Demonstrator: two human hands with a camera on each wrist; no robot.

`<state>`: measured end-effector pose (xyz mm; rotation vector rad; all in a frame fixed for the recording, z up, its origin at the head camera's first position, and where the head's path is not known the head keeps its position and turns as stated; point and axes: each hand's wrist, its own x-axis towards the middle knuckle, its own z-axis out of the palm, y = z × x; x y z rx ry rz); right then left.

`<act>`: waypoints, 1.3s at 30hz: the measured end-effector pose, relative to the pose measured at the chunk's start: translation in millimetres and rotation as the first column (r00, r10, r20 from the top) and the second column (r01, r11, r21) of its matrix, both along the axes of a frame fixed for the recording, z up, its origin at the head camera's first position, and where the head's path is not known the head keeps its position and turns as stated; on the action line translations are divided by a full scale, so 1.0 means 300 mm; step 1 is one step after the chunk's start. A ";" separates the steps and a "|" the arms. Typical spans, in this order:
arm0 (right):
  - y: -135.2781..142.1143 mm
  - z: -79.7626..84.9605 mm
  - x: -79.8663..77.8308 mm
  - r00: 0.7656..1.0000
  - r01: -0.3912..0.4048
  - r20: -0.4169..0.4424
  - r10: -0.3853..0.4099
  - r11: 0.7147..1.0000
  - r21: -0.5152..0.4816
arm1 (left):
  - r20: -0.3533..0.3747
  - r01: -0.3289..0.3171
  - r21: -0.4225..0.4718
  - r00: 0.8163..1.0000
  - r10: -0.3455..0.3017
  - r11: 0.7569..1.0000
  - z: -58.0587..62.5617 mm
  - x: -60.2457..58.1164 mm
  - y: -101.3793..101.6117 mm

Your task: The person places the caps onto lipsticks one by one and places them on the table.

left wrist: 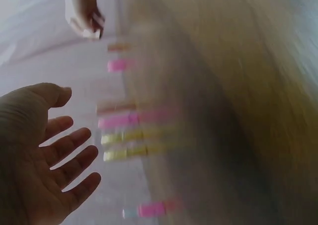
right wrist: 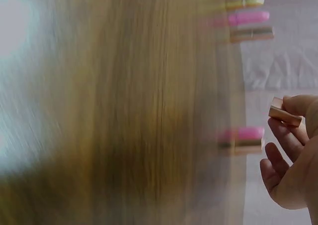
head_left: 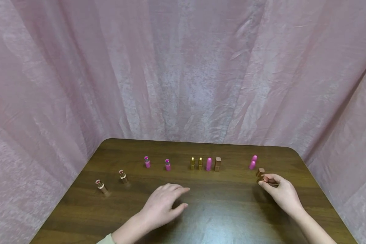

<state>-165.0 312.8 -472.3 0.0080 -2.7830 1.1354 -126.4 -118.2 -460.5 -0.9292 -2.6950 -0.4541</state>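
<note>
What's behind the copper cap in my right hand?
In the head view, another copper cap, then two pink caps. The held cap covers the other copper cap's base.

Through the head camera I see pale pink, sheeny fabric hanging in loose vertical folds behind the surface and along both its sides. The surface shows me brown wood grain and rounded far corners, with a whitish glare across its near middle.
</note>
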 end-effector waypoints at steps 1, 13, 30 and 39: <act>-0.011 0.004 0.007 1.000 -0.001 0.008 0.001 0.999 -0.033 | -0.004 -0.026 0.022 1.000 0.026 0.999 0.008 -0.002 -0.025; -0.166 0.018 0.063 0.975 0.104 0.216 0.046 0.767 -0.633 | 0.005 -0.309 0.269 0.947 0.320 0.912 0.067 0.019 -0.307; -0.235 0.000 0.073 0.930 0.244 0.330 0.163 0.400 -0.883 | 0.128 -0.572 0.465 0.799 0.588 0.676 0.123 0.079 -0.678; -0.238 -0.008 0.064 0.933 0.266 0.330 0.142 0.343 -0.901 | 0.540 -0.670 0.274 0.701 0.466 0.690 0.012 0.049 -0.839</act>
